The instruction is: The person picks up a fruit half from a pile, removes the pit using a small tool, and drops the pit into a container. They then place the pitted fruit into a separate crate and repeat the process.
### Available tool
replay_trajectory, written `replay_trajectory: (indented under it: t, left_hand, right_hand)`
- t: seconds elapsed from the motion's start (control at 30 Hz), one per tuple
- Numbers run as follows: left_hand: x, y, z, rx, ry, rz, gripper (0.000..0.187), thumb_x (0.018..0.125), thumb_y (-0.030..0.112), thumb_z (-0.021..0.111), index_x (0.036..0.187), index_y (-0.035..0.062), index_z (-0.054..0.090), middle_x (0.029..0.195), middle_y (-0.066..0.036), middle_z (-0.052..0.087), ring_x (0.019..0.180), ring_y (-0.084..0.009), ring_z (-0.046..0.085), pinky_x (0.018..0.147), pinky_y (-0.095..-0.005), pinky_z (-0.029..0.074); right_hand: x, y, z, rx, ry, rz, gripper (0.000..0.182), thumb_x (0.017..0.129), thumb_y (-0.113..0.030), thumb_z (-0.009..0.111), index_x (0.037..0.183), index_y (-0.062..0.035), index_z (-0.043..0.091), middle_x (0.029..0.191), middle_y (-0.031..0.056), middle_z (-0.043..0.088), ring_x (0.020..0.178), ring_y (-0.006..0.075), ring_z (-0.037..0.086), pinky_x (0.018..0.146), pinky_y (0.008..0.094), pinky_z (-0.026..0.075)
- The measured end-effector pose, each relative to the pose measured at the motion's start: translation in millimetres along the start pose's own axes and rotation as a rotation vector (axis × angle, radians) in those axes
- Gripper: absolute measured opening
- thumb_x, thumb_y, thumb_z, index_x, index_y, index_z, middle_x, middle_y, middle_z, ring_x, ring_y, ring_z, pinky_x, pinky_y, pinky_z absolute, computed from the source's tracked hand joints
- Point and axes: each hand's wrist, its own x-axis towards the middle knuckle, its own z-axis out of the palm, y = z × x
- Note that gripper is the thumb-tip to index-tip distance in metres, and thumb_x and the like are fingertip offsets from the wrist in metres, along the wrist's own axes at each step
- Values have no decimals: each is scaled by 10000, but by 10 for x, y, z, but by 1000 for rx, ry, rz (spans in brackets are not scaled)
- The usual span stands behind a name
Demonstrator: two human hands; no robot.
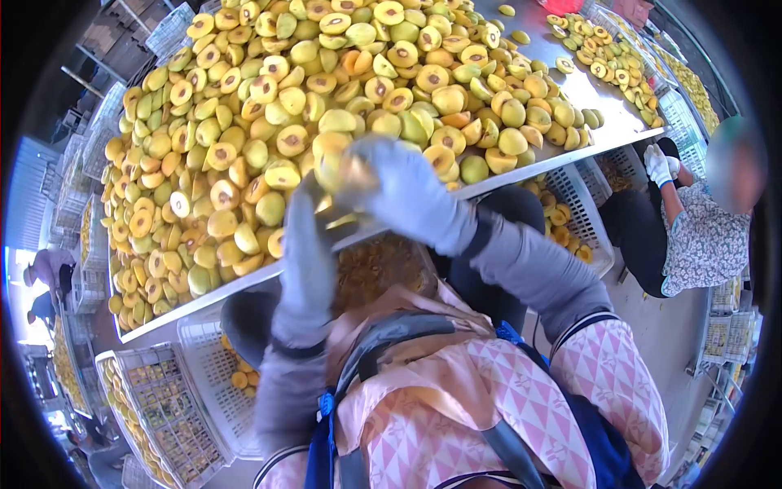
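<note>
My right hand, in a pale glove, is closed on a blurred halved apricot with a brownish cut face, over the near edge of the metal table. My left hand, gloved the same way, is upright just left of it, near the table edge. Motion smears its fingers, and I cannot make out whether anything is in them. In front of both hands lies a large heap of halved apricots, yellow-green outside, many showing a brown pit. Below the hands a container holds brown bits, probably pits.
The table's metal rim runs before my lap. A white crate and a filled grey crate stand lower left. Another white crate with fruit halves is by my right knee. A gloved co-worker sits at the right.
</note>
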Motion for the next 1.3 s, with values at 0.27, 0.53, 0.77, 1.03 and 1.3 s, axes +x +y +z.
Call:
replay_trajectory:
  t: [0.27,0.53,0.77,1.03,1.3]
  left_hand:
    - [-253,-306,-202,686,159,452,595,825,42,755,1325,-64,450,1345,-220,518,1124,-314,582,1000,-371,469]
    - [-593,-112,-338,500,-70,288,444,1026,150,474,1439,-7,434,1315,-153,582,1138,-204,582,966,-336,496]
    - [-630,-77,-503,317,13,-35,393,1060,166,404,1389,-27,501,1208,-103,616,1061,-177,589,926,-296,490]
    - [-552,-249,-499,-200,157,51,511,1088,344,377,1473,9,380,1345,-140,528,1223,-259,547,1055,-382,449]
    - [-588,-273,-396,214,-15,81,640,1052,288,474,1571,15,216,1450,-161,462,1260,-214,512,1054,-333,431]
  right_hand:
    - [-783,-637,-42,943,-138,671,343,907,-217,737,1150,-9,614,793,18,611,679,65,551,590,249,459]
    - [-880,-614,376,440,-110,385,502,819,-300,799,1156,16,603,957,218,691,923,376,689,796,430,532]
    - [-939,-651,619,331,-135,308,486,826,-311,793,1164,-9,617,907,159,701,812,302,700,719,390,543]
    - [-763,-679,517,565,-163,781,386,852,-251,785,1101,8,643,808,34,665,667,93,598,589,276,490]
    - [-705,-573,578,884,-125,885,373,828,-187,816,1086,29,655,912,-6,660,784,47,571,684,248,505]
